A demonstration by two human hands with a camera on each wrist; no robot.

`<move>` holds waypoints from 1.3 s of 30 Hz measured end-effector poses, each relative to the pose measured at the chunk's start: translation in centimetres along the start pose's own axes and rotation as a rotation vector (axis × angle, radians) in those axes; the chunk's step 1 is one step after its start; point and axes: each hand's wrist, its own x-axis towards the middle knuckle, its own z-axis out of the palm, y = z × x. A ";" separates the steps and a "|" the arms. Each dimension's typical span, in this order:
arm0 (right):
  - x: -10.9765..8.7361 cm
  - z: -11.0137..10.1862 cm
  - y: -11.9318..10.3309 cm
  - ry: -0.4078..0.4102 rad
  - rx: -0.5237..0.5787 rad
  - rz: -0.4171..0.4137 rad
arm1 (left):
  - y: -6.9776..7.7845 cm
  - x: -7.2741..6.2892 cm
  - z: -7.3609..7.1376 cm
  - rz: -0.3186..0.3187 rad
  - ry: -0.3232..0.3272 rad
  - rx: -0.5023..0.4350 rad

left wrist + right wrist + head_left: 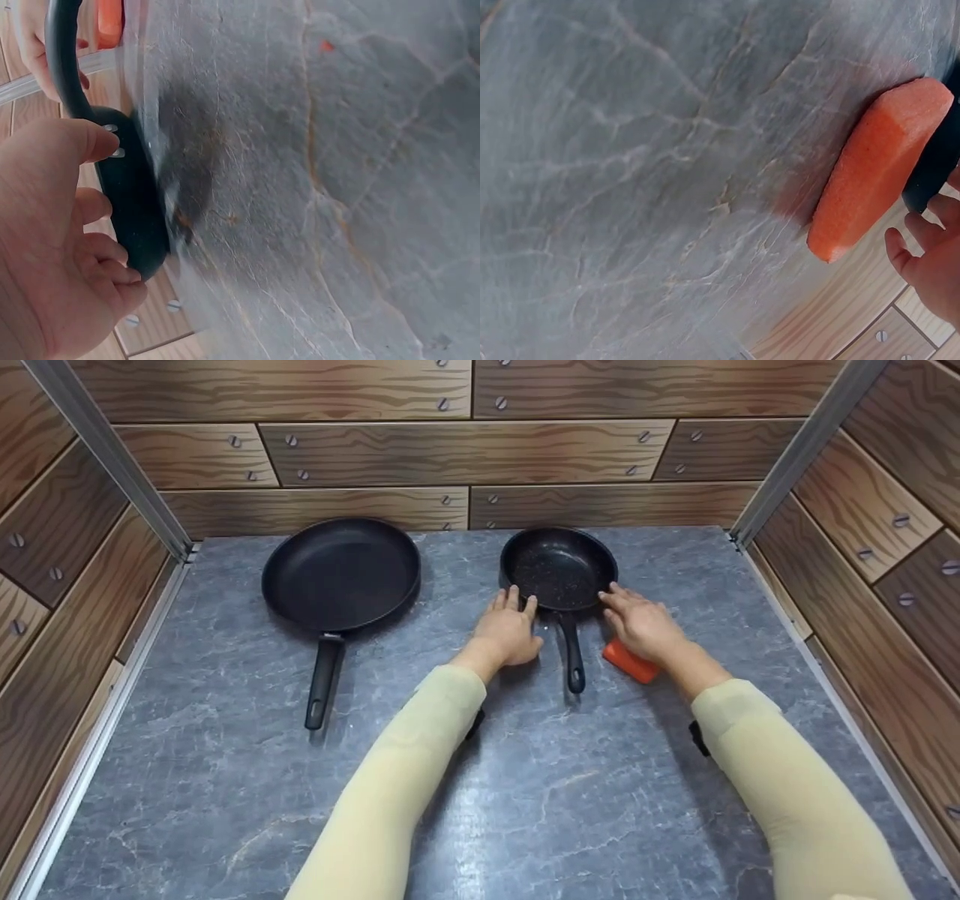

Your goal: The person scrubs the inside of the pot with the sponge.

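Note:
A small black frying pan (559, 566) with a speckled inside sits toward the back of the table, its handle (572, 652) pointing to the front. At its front left rim my left hand (507, 630) reaches out with spread fingers. In the left wrist view the thumb and fingertips of this hand (67, 240) lie against the pan's side (133, 199), near the handle joint. My right hand (643, 622) has its fingertips at the right rim, fingers loosely extended. Under that hand lies an orange-red sponge (630, 661), seen as a bevelled block (881, 169) in the right wrist view.
A larger black frying pan (341, 574) stands to the left, handle toward the front. The grey marbled table (517, 810) is bounded by wood-patterned walls (465, 454) behind and at both sides, with metal posts (806, 446) in the corners.

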 end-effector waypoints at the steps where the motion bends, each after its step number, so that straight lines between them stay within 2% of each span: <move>1: 0.0 0.0 0.0 -0.001 -0.001 -0.001 | 0.0 0.0 0.0 -0.002 -0.002 -0.001; 11: 0.1 0.7 0.1 -0.006 -0.011 -0.018 | -0.3 -0.1 0.1 -0.005 -0.021 0.036; 18: 0.1 1.4 -0.4 -0.004 0.003 -0.021 | -1.5 -1.0 0.2 0.015 -0.043 0.011; 21: 0.0 1.3 -0.6 0.020 0.006 -0.029 | -2.1 -1.4 -0.4 0.022 -0.034 0.013; 25: -0.2 0.7 -1.3 0.060 0.001 -0.056 | -2.9 -2.6 -2.3 0.043 0.012 0.034; 32: 0.1 -0.9 -4.2 0.060 -0.025 -0.081 | -6.0 -5.7 -6.0 0.085 0.086 0.062; 35: 0.5 -1.2 -5.8 0.069 -0.039 -0.098 | -8.0 -7.4 -7.2 0.095 0.107 0.052; 39: 1.2 -1.1 -8.2 0.107 -0.060 -0.155 | -11.3 -9.6 -8.0 0.080 0.128 0.035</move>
